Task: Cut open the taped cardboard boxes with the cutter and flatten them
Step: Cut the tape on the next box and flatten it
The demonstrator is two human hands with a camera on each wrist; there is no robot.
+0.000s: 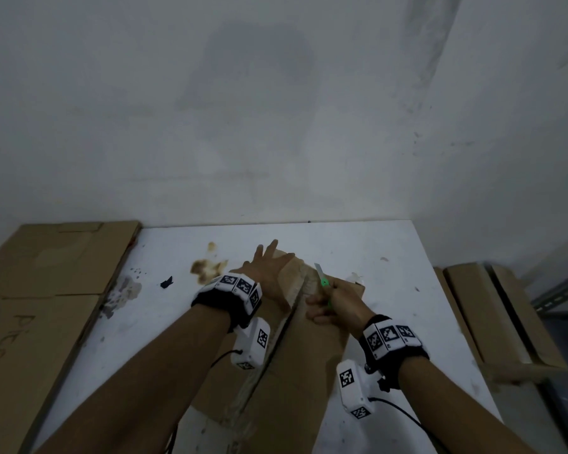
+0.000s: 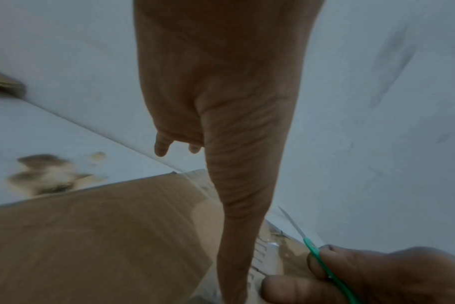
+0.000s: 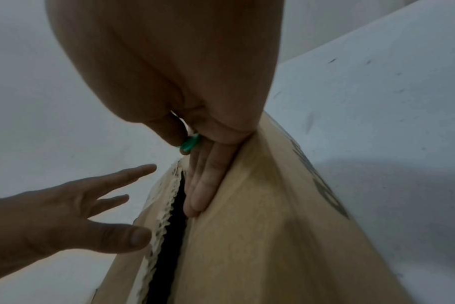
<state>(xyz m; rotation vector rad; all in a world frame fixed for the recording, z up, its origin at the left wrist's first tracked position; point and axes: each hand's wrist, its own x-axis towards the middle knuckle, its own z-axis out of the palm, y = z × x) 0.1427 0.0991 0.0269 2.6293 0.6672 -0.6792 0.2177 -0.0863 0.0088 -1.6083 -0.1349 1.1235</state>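
Observation:
A brown cardboard box [image 1: 295, 371] lies lengthwise on the white table [image 1: 390, 250], its top seam [image 3: 174, 226] split open into a dark gap. My left hand [image 1: 269, 267] is at the far end of the left flap, fingers straight and spread, holding nothing. My right hand [image 1: 328, 306] pinches a green cutter [image 1: 323, 283] between thumb and forefinger, its blade out and pointing up and away. The remaining right fingers [image 3: 203, 185] lie flat on the right flap beside the gap. In the left wrist view the cutter [image 2: 314, 250] sits just right of my left thumb.
Flattened cardboard sheets [image 1: 47, 290] lie along the table's left side. More cardboard [image 1: 492, 316] stands off the right edge beside a metal rail. Brown stains [image 1: 207, 267] mark the table beyond the box. A white wall [image 1: 276, 109] closes the far edge.

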